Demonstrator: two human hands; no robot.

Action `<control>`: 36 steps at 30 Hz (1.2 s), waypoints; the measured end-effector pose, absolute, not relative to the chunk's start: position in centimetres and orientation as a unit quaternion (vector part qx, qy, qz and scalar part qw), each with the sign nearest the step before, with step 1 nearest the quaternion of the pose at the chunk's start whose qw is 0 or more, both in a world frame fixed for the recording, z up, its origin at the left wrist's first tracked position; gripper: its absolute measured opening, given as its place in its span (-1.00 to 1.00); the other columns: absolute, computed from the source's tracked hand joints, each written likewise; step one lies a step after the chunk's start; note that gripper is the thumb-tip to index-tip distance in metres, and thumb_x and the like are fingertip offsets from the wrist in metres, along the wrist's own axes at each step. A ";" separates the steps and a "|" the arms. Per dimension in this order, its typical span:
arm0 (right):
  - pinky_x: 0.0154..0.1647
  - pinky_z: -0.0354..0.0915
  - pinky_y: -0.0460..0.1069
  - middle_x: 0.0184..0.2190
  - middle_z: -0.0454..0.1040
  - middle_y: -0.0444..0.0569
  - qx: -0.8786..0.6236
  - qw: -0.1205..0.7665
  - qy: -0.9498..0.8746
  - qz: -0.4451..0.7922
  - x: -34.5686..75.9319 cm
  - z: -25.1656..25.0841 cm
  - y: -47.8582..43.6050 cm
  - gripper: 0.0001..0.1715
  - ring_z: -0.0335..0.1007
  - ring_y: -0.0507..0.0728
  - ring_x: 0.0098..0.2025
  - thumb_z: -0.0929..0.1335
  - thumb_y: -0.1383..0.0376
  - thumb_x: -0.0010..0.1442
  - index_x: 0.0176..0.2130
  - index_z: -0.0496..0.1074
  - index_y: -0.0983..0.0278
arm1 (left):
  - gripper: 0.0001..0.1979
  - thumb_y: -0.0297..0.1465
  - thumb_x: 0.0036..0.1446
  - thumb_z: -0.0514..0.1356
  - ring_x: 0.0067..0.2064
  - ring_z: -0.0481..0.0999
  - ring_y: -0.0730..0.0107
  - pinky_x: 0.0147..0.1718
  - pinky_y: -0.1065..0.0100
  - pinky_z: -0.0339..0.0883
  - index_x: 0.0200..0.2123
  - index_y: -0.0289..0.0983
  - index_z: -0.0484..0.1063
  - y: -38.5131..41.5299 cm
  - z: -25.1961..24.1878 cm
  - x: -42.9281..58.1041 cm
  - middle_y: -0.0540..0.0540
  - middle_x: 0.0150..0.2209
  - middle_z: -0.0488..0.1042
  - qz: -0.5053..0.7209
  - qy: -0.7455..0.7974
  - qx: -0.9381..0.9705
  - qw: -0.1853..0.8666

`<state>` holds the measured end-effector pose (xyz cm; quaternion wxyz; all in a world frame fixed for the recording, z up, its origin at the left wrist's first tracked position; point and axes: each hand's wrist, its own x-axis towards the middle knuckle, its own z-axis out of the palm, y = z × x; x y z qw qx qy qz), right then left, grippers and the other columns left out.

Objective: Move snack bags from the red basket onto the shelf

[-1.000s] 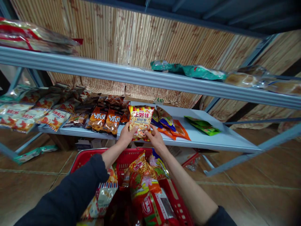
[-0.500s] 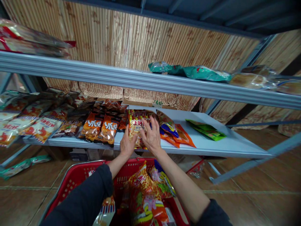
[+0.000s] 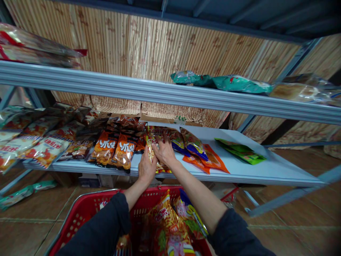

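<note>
On the lower shelf lies a yellow and red snack bag (image 3: 149, 144), largely covered by my two hands. My left hand (image 3: 147, 166) is closed along its left edge, thumb on the front. Across the bag's front and right side rests my right hand (image 3: 165, 151), its fingers stretched out and touching the packaging. Orange and black snack bags (image 3: 124, 151) lie just left of my hands. To the right are brown and blue bags (image 3: 194, 143) and flat orange packets (image 3: 215, 160).
Below my forearms stands a red basket (image 3: 87, 204) holding several snack bags (image 3: 170, 224). A green packet (image 3: 241, 151) lies further right on the lower shelf (image 3: 282, 169). The upper shelf edge (image 3: 128, 83) crosses above my hands. White-and-red bags (image 3: 50, 149) fill the left side.
My right hand has lowered and moved slightly left onto the yellow and red bag, its fingers less spread. The bag now sits flatter and more covered. The view has shifted slightly.
</note>
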<state>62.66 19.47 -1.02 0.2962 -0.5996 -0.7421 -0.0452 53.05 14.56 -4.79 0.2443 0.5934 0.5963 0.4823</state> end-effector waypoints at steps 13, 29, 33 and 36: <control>0.09 0.16 0.17 0.19 0.15 0.05 -0.619 0.326 -0.712 -0.057 62.5 -1.1 21.8 -0.51 0.11 0.28 0.17 0.23 0.13 0.19 0.11 0.26 0.14 | -0.50 -0.31 0.13 0.06 0.09 0.22 0.11 0.05 0.09 0.19 0.15 -0.24 0.18 13.4 -6.7 53.4 -0.24 0.07 0.08 0.461 0.571 0.676 0.072; -0.09 0.25 0.21 0.02 0.36 0.22 -0.660 0.348 -0.663 -0.063 62.4 -1.3 21.4 -0.49 0.17 0.37 0.12 0.16 0.08 0.22 0.04 0.36 0.25 | -0.56 -0.42 0.13 0.04 0.14 0.16 0.08 0.09 0.10 0.16 0.10 -0.36 0.24 14.8 -7.0 52.8 -0.27 0.16 0.20 0.406 0.499 0.763 -0.053; 0.00 0.19 0.18 -0.03 0.40 0.19 -0.653 0.346 -0.671 -0.064 62.1 -1.4 21.1 -0.50 0.17 0.30 0.14 0.16 0.08 0.21 0.01 0.38 0.26 | -0.56 -0.38 0.12 0.06 0.17 0.16 0.04 0.11 0.03 0.10 0.09 -0.34 0.26 14.5 -7.0 52.5 -0.24 0.15 0.25 0.386 0.525 0.752 -0.098; 0.03 0.17 0.17 -0.03 0.41 0.16 -0.642 0.347 -0.680 -0.071 61.6 -1.7 21.1 -0.53 0.12 0.28 0.17 0.18 0.07 0.21 -0.02 0.39 0.23 | -0.54 -0.36 0.12 0.06 0.22 0.08 0.05 0.17 0.06 0.02 0.09 -0.39 0.26 14.5 -7.2 52.1 -0.26 0.18 0.22 0.388 0.529 0.746 -0.116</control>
